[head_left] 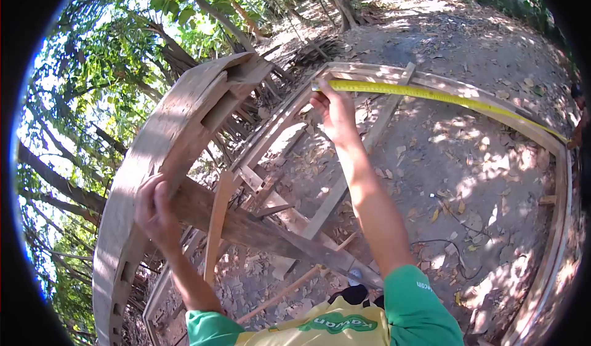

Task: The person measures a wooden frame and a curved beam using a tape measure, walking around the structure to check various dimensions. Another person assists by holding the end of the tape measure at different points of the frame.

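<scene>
I look down and see my two hands at work outside. My right hand point(335, 109) is stretched far out in front of me. Its fingers are clenched on the end of a yellow tape measure point(431, 94) and press that end down on the top corner of a big wooden frame point(557, 223). The tape runs from my hand in a long line to the right, along the top of the frame. It goes all the way to the far right edge, and I cannot tell what holds it there.

My left hand point(157, 214) is close to me, low on the left. It is wrapped tight around the end of a dark plank point(265, 232). The plank slants down to the right, under my right arm. My left hand is just beside a wide curved board point(166, 131) that bends up like an arch and leans tilted.

The frame lies over bare ground point(455, 180) with dry leaves and spots of sun. Green trees point(92, 69) stand on the left. I see my green sleeve point(418, 303) at the bottom.
</scene>
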### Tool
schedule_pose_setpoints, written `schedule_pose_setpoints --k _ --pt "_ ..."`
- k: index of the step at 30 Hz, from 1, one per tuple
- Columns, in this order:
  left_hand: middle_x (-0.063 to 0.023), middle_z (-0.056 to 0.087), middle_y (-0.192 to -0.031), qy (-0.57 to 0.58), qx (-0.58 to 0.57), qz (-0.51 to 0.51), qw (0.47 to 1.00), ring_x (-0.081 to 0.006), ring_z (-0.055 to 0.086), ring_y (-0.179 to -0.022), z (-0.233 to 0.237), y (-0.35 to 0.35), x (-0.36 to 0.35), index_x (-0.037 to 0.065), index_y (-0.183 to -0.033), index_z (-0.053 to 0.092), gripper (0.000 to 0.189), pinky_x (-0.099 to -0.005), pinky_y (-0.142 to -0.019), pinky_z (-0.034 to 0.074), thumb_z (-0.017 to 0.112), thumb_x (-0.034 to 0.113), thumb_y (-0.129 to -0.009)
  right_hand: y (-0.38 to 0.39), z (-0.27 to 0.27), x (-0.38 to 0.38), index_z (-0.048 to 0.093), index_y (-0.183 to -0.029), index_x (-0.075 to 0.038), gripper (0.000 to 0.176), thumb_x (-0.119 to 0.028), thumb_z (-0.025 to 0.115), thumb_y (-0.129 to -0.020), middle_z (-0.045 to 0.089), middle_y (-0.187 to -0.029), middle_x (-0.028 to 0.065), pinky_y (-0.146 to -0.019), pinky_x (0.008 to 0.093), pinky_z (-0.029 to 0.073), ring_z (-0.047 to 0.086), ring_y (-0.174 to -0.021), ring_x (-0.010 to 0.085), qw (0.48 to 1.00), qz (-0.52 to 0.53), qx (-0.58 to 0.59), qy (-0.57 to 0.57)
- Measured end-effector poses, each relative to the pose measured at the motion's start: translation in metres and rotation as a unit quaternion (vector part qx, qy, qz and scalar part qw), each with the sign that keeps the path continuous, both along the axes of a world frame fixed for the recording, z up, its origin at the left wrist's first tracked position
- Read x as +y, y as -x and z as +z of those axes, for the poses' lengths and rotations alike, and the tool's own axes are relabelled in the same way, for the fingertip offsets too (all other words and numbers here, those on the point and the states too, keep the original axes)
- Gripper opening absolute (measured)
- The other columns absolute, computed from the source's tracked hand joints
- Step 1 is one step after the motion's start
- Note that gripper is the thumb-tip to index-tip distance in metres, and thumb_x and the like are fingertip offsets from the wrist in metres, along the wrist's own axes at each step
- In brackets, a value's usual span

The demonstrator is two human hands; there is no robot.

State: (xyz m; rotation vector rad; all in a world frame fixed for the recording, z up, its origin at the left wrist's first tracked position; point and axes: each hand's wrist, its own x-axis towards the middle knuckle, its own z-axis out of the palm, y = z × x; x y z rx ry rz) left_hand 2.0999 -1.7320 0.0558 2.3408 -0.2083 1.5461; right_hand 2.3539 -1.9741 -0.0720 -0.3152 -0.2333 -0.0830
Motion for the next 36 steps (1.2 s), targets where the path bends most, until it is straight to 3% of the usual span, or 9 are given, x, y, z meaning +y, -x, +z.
schedule_pose_setpoints --k 2,4,7,11,15,19,36 --pt "-0.0106 0.061 -0.095 -0.075 0.006 0.147 0.986 -0.0201 0.057 -0.091 0.034 0.027 0.021 -0.003 -0.091 0.061 0.017 -0.0304 -0.084 0.042 0.054 0.011 -0.086 -0.026 0.015 0.017 0.058 -0.091 0.002 0.022 -0.017 0.065 -0.082 0.057 -0.080 0.0053 -0.059 0.0237 0.054 0.058 -0.065 0.0136 1.000 -0.013 0.011 -0.008" --pt "-0.0129 0.059 -0.102 -0.225 0.030 0.263 0.938 -0.0257 0.055 -0.099 0.051 0.045 0.068 -0.002 -0.100 0.059 0.022 -0.0343 -0.089 0.039 0.054 0.015 -0.087 -0.039 0.030 0.026 0.057 -0.090 0.003 0.025 -0.019 0.065 -0.082 0.057 -0.080 0.0059 -0.060 0.0240 0.055 0.059 -0.067 0.0140 1.000 -0.004 -0.031 -0.002" --pt "-0.0148 0.056 -0.109 -0.210 0.063 0.325 0.920 -0.0304 0.051 -0.105 0.059 0.054 0.100 0.000 -0.108 0.056 0.027 -0.0381 -0.092 0.038 0.053 0.017 -0.087 -0.056 0.042 0.044 0.055 -0.089 0.008 0.028 -0.019 0.061 -0.085 0.057 -0.081 0.0101 -0.062 0.0257 0.056 0.061 -0.071 0.0160 0.999 -0.007 -0.031 0.022" --pt "-0.0154 0.054 -0.116 -0.172 0.028 0.321 0.931 -0.0311 0.048 -0.111 0.045 0.051 0.098 0.001 -0.113 0.054 0.030 -0.0388 -0.095 0.035 0.051 0.018 -0.089 -0.069 0.044 0.061 0.054 -0.093 0.010 0.030 -0.020 0.054 -0.089 0.059 -0.085 0.0124 -0.063 0.0261 0.056 0.062 -0.076 0.0175 0.999 -0.015 -0.041 0.017" --pt "-0.0160 0.054 -0.117 -0.145 0.015 0.324 0.935 -0.0309 0.047 -0.112 0.041 0.043 0.095 0.001 -0.113 0.054 0.031 -0.0391 -0.096 0.033 0.051 0.019 -0.089 -0.065 0.048 0.072 0.047 -0.103 0.009 0.034 -0.024 0.047 -0.093 0.057 -0.101 0.0172 -0.074 0.0339 0.056 0.062 -0.091 0.0257 0.995 -0.024 -0.089 0.033" --pt "-0.0162 0.054 -0.116 -0.152 0.011 0.325 0.933 -0.0309 0.047 -0.112 0.041 0.042 0.096 0.001 -0.113 0.054 0.031 -0.0392 -0.097 0.033 0.050 0.019 -0.089 -0.064 0.051 0.077 0.054 -0.097 0.010 0.032 -0.022 0.049 -0.092 0.060 -0.094 0.0128 -0.070 0.0279 0.056 0.063 -0.083 0.0171 0.997 -0.037 -0.063 0.022" --pt "-0.0148 0.053 -0.119 -0.164 -0.014 0.363 0.917 -0.0293 0.047 -0.114 0.046 0.047 0.114 0.003 -0.114 0.055 0.030 -0.0362 -0.099 0.032 0.051 0.018 -0.089 -0.068 0.053 0.086 0.050 -0.098 0.005 0.021 -0.015 0.053 -0.090 0.058 -0.094 0.0127 -0.077 0.0337 0.055 0.061 -0.084 0.0223 0.999 -0.031 -0.040 0.007"
